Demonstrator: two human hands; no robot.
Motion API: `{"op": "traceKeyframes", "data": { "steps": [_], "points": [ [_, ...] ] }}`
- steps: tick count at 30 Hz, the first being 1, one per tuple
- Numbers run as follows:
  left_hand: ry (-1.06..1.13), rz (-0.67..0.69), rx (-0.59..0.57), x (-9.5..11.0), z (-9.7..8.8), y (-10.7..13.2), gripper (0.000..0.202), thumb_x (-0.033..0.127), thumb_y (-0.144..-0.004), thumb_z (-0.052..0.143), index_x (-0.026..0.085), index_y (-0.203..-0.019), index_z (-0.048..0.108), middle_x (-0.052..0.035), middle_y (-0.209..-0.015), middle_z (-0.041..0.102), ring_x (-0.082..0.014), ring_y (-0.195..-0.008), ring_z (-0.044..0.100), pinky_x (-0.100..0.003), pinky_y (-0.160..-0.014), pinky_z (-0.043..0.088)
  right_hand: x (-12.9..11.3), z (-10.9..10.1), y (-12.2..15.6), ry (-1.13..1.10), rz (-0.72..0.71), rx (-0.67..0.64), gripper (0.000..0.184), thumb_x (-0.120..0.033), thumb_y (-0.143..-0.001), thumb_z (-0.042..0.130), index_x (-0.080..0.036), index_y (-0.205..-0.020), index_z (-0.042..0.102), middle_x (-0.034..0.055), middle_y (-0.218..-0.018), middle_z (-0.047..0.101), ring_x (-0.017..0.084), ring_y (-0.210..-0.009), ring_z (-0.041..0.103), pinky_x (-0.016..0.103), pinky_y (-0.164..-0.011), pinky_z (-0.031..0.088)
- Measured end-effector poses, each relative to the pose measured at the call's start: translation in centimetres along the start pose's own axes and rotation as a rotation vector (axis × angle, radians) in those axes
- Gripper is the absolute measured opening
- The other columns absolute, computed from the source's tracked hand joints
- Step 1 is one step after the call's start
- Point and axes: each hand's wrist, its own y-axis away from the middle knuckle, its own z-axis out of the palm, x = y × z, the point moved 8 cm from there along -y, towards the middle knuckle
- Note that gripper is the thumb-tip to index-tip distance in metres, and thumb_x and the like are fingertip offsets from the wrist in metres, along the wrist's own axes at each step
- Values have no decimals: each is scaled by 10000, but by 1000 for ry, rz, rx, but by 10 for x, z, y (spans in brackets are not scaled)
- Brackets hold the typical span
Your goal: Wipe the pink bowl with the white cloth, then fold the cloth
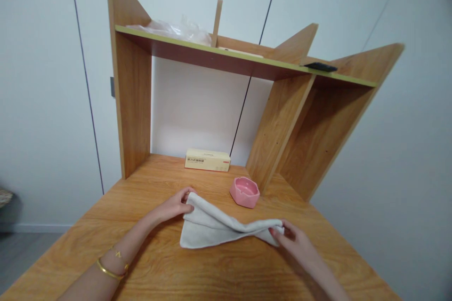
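Note:
A pale grey cloth (212, 228) lies partly lifted on the wooden desk (212, 273). My left hand (174, 205) pinches its far left corner, fingers closed on the fabric. My right hand (293, 240) grips the right corner, also closed, holding that end a little above the desk. The cloth sags and folds between the two hands, with its near left corner resting flat on the wood. A gold bracelet sits on my left wrist.
A pink ashtray (245, 192) stands just behind the cloth. A cream box (207, 159) lies at the back of the desk. The wooden hutch (130, 103) rises behind, its shelf holding crumpled plastic (176, 30) and a dark flat object (320, 67).

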Motion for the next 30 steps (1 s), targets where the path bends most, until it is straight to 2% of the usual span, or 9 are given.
{"op": "traceKeyframes", "data": {
  "steps": [4, 7, 10, 14, 16, 19, 23, 26, 30],
  "points": [
    [106, -66, 57, -14, -9, -4, 481, 183, -579, 508, 187, -1046, 391, 47, -677, 500, -97, -583, 467, -210, -551, 339, -6, 14, -1, -277, 108, -120, 398, -551, -624, 594, -166, -725, 596, 67, -741, 644, 193, -705, 581, 274, -653, 431],
    [-42, -106, 121, -25, -17, -7, 544, 169, -587, 503, 169, -1122, 402, 71, -596, 447, -92, -520, 429, -212, -522, 320, -5, 20, -4, -285, 148, -120, 425, -570, -565, 630, -157, -655, 587, 56, -659, 631, 174, -622, 563, 267, -605, 418],
    [-217, -69, 170, -24, -23, -7, 547, 160, -606, 512, 149, -1148, 439, 44, -648, 486, -118, -596, 481, -236, -588, 374, 2, 21, -9, -229, 176, -65, 440, -591, -515, 634, -165, -592, 560, 23, -556, 582, 148, -534, 514, 252, -533, 385],
    [-391, 52, 299, -5, -36, -3, 274, 231, -679, 507, 149, -931, 575, -40, -865, 565, -177, -862, 529, -287, -817, 389, 14, 15, -16, -97, 167, 20, 419, -594, -515, 590, -186, -550, 500, -20, -488, 483, 115, -480, 427, 236, -477, 319],
    [-417, 74, 307, 2, -38, -2, 218, 311, -746, 455, 153, -788, 599, -56, -876, 578, -191, -898, 529, -296, -847, 378, 20, 10, -18, -7, 156, 56, 407, -590, -524, 568, -192, -539, 482, -37, -468, 429, 107, -466, 386, 235, -463, 287],
    [-433, 60, 241, 3, -34, -2, 290, 388, -767, 442, 154, -722, 608, -53, -836, 591, -195, -858, 543, -295, -800, 398, 30, 6, -18, 111, 149, 77, 390, -579, -574, 532, -195, -541, 471, -42, -471, 405, 107, -477, 370, 235, -471, 273],
    [-528, 22, 155, -4, -24, -1, 219, 356, -695, 537, 154, -740, 608, -27, -777, 580, -184, -783, 545, -275, -713, 415, 43, 11, -17, 130, 144, 12, 393, -580, -613, 492, -200, -534, 427, -39, -499, 403, 107, -503, 359, 234, -490, 267],
    [-656, 26, 174, -3, -21, 2, 170, 310, -687, 549, 168, -767, 599, -17, -783, 559, -173, -751, 539, -274, -689, 410, 48, 12, -18, 107, 138, -22, 386, -570, -595, 490, -207, -513, 385, -36, -502, 387, 106, -511, 348, 235, -493, 258],
    [-789, 152, 209, 19, -8, 7, 200, 327, -791, 455, 198, -873, 584, -28, -896, 558, -159, -757, 539, -275, -685, 404, 51, 2, -22, 133, 166, 16, 341, -528, -584, 502, -208, -523, 399, -27, -505, 414, 115, -521, 373, 234, -491, 267]
  ]
}}
